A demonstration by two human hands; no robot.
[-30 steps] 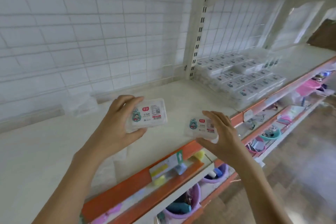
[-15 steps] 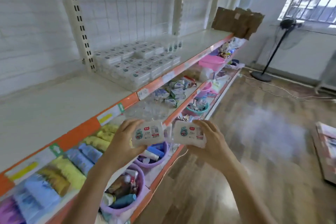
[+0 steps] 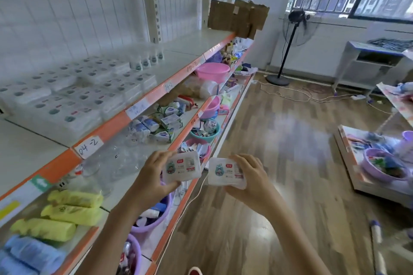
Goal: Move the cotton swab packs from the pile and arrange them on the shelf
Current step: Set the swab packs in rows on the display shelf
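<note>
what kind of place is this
Probably a small shop or stockroom: long tiered shelves with handwritten labels, rows of stacked packs, and basins of small goods.

Arranged swab packs [image 3: 73, 96] lie on shelf [image 3: 187, 46], left of floor [image 3: 279, 174].

The left hand [image 3: 152, 182] grips one clear plastic cotton swab pack with a red label [image 3: 181, 168]; the right hand [image 3: 252, 182] grips another [image 3: 226, 172]. Both are held out in front of the white shelf with orange edging [image 3: 116, 123], where matching packs [image 3: 73, 96] lie in rows.
</note>
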